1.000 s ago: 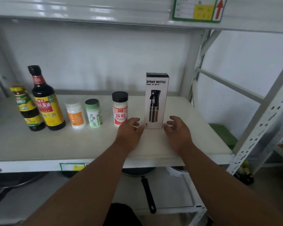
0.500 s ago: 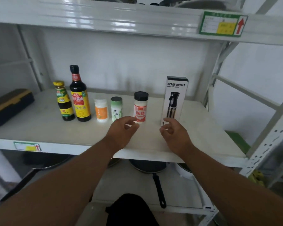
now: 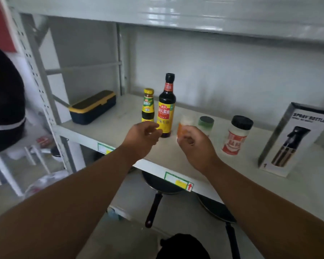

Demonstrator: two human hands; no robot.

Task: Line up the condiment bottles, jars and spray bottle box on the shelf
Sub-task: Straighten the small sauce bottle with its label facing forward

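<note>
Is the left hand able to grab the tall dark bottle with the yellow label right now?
Probably yes. The left hand hovers empty just in front of the tall dark bottle, with nothing between them.

The left hand (image 3: 141, 136) covered the base of the small yellow-capped bottle (image 3: 148, 105). The right hand (image 3: 194, 144) hid the lower part of the orange-labelled jar (image 3: 184, 124), which was blurred. The green-capped jar (image 3: 205, 125) was partly hidden, its label unreadable. The spray bottle box (image 3: 292, 141) print was smeared.
</note>
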